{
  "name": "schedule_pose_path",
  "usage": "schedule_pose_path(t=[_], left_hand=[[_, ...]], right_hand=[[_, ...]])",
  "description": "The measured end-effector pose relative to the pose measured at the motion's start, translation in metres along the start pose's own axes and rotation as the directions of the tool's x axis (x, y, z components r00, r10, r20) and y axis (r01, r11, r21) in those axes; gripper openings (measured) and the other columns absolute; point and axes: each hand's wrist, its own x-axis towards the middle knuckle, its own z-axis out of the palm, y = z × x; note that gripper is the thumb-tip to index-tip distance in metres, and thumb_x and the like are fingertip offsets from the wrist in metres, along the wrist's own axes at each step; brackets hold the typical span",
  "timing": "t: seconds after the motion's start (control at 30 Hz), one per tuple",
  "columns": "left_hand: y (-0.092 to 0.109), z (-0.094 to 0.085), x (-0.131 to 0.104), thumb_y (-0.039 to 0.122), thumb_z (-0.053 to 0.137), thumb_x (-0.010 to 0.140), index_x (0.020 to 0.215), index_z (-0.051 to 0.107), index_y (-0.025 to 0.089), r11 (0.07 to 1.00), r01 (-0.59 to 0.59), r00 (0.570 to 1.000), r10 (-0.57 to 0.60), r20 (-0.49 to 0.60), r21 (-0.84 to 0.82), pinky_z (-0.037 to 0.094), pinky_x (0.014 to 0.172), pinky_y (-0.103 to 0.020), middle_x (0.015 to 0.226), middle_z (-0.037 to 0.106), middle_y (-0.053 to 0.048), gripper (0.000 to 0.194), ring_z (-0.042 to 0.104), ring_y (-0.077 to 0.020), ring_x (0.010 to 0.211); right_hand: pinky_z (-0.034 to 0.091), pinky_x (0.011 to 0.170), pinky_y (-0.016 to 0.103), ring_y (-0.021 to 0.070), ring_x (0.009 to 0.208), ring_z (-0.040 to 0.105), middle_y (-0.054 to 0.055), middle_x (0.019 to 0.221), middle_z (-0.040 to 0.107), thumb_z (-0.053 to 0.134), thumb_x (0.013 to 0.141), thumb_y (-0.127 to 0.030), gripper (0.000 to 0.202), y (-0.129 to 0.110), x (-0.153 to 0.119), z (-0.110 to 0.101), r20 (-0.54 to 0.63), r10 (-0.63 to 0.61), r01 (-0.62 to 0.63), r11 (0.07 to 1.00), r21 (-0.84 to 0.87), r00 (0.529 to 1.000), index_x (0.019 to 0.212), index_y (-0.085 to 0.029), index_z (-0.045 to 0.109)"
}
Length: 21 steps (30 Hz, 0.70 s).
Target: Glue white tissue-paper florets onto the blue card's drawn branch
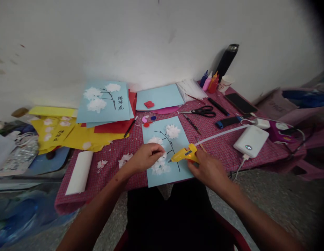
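My right hand [207,167] is wrapped round a yellow hot glue gun [185,152], its nozzle pointing left over the light blue sheet [186,174]. A long white glue stick [222,133] sticks out of the gun's back. My left hand [146,157] hovers over the sheet's left side, thumb and fingers pinched together; whatever is between them is too small to make out. Beneath and beside it are white paper flowers [161,167], partly hidden by the fingers. Another white paper flower [172,131] sits at the top of a dark drawn branch [169,142].
A finished-looking flower picture [101,101] lies at the back left, near yellow sheets [73,134]. Scissors [201,111], a pencil [193,125], a phone [240,103] and a white power bank [251,141] with cables lie right. Loose paper petals [124,159] and a white paper roll [80,172] are left.
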Motion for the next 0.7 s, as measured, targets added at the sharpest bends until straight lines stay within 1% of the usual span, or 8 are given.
schedule_pose_path(t=[0.1, 0.23, 0.37, 0.47, 0.57, 0.7], left_hand=[[-0.001, 0.002, -0.005, 0.021, 0.059, 0.093, 0.092, 0.073, 0.020, 1.000, -0.004, 1.000, 0.004, -0.006, -0.002, 0.048, 0.071, -0.027, 0.089, 0.075, -0.001, 0.014, 0.066, -0.0153, 0.079], [-0.003, 0.006, -0.008, 0.021, 0.058, 0.093, 0.093, 0.073, 0.020, 1.000, -0.010, 1.000, 0.010, 0.001, 0.010, 0.050, 0.074, -0.028, 0.090, 0.075, -0.001, 0.015, 0.068, -0.0163, 0.082], [-0.006, 0.007, -0.010, 0.020, 0.058, 0.093, 0.092, 0.073, 0.021, 1.000, -0.013, 1.000, 0.013, -0.007, 0.004, 0.051, 0.076, -0.028, 0.090, 0.075, -0.001, 0.015, 0.068, -0.0160, 0.081], [-0.008, 0.007, -0.010, 0.019, 0.058, 0.093, 0.093, 0.073, 0.021, 1.000, -0.019, 1.000, 0.019, -0.010, 0.009, 0.051, 0.078, -0.028, 0.090, 0.075, -0.001, 0.014, 0.068, -0.0159, 0.082], [-0.008, 0.007, -0.011, 0.019, 0.059, 0.093, 0.093, 0.073, 0.021, 1.000, -0.016, 1.000, 0.017, -0.014, 0.011, 0.051, 0.078, -0.028, 0.091, 0.075, -0.001, 0.014, 0.068, -0.0162, 0.083], [-0.007, 0.007, -0.012, 0.019, 0.059, 0.093, 0.094, 0.073, 0.020, 1.000, -0.004, 1.000, 0.004, -0.015, 0.000, 0.051, 0.078, -0.028, 0.092, 0.075, -0.001, 0.014, 0.068, -0.0168, 0.085]], right_hand=[[0.038, 0.059, 0.032, 0.0265, 0.076, 0.070, 0.011, 0.086, 0.072, 0.056, 0.093, -0.037, 0.020, -0.004, 0.003, 0.000, -0.001, -0.041, 0.041, 0.999, -0.024, 0.999, 0.096, -0.017, 0.059], [0.039, 0.060, 0.031, 0.0254, 0.076, 0.070, 0.010, 0.086, 0.072, 0.057, 0.092, -0.032, 0.015, -0.008, 0.005, -0.004, 0.011, -0.089, 0.089, 0.996, -0.029, 0.996, 0.095, -0.018, 0.061], [0.039, 0.059, 0.032, 0.0263, 0.077, 0.070, 0.009, 0.086, 0.073, 0.056, 0.094, -0.031, 0.015, -0.008, 0.007, -0.012, 0.019, -0.126, 0.126, 0.992, -0.016, 0.992, 0.098, -0.018, 0.063], [0.039, 0.059, 0.032, 0.0264, 0.079, 0.070, 0.009, 0.092, 0.073, 0.057, 0.094, -0.030, 0.017, -0.008, 0.008, -0.016, 0.023, -0.149, 0.150, 0.989, -0.017, 0.989, 0.103, -0.018, 0.063], [0.040, 0.062, 0.032, 0.0260, 0.081, 0.070, 0.010, 0.097, 0.073, 0.056, 0.095, -0.029, 0.020, -0.009, 0.009, -0.018, 0.006, -0.171, 0.171, 0.985, -0.019, 0.985, 0.109, -0.017, 0.064], [0.041, 0.064, 0.032, 0.0254, 0.081, 0.069, 0.010, 0.095, 0.072, 0.055, 0.096, -0.028, 0.020, -0.010, 0.011, -0.017, -0.009, -0.189, 0.189, 0.982, -0.013, 0.982, 0.109, -0.016, 0.064]])
